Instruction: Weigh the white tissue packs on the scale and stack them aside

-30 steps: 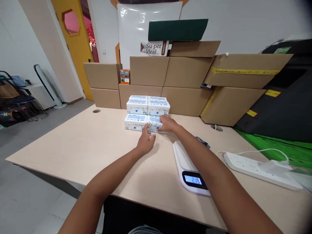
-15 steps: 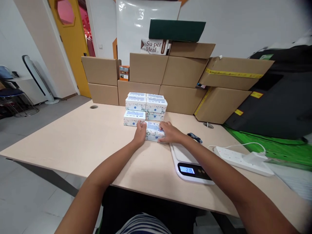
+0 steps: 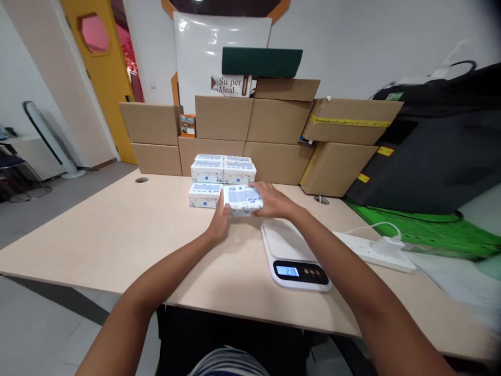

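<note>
Between my two hands is a white tissue pack [image 3: 243, 197] with blue print, its top tipped into view. My left hand [image 3: 219, 219] grips its left end, and my right hand [image 3: 270, 201] closes around its right end. Just behind, more tissue packs [image 3: 207, 172] of the same kind are stacked in rows. One pack [image 3: 204, 196] sits on the lower level, directly left of the held one. To the right, partly below my right forearm, lies a white digital scale [image 3: 287, 243] with a lit display.
Several cardboard boxes [image 3: 223, 117] line the table's back edge, with a green box [image 3: 262, 62] on top. A white power strip [image 3: 376, 253] with a plug lies at the right. Beyond it stands a large dark bag [image 3: 434, 162]. The wooden table [image 3: 117, 235] extends left.
The tissue pack between my hands has come up and toward the stack, and its top is more visible. Both hands moved with it. My view has shifted slightly.
</note>
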Demonstrator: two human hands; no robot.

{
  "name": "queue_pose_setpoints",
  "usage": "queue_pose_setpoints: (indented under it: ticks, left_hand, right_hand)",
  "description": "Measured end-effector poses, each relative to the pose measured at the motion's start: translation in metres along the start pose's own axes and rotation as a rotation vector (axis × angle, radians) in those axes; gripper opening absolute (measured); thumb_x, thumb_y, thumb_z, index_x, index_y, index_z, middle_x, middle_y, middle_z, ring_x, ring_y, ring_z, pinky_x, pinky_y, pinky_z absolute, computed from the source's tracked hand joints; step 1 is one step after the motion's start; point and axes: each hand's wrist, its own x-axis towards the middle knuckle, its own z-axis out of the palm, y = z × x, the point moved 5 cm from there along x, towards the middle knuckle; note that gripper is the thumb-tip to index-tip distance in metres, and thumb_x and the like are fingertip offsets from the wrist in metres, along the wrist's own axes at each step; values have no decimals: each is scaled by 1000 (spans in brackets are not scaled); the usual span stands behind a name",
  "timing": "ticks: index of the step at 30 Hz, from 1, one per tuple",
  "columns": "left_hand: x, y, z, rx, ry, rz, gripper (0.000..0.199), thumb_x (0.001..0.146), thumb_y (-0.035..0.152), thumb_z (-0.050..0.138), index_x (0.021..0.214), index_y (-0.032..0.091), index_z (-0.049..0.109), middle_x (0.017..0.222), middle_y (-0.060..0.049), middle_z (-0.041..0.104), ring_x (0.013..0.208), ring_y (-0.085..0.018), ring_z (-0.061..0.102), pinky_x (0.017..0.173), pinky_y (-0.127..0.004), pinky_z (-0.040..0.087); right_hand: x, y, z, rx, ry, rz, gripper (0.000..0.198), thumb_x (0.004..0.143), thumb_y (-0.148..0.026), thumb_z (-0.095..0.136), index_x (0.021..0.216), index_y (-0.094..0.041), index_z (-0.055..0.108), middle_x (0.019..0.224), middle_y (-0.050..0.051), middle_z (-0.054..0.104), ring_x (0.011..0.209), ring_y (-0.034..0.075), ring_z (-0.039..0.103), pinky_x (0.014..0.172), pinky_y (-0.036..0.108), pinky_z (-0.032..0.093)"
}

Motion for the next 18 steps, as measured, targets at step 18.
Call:
queue_pose_setpoints:
  ticks: [18]
  left_hand:
    - [-73, 17, 91, -390, -780, -336, 95, 100, 91, 28, 178, 38, 19, 188, 6, 1, 177, -28, 1, 143, -54, 18]
  right_hand:
    - [-189, 91, 22, 747, 235, 380, 126, 74, -75, 89, 176, -35, 28, 186, 11, 26, 170, 41, 30, 139, 62, 24]
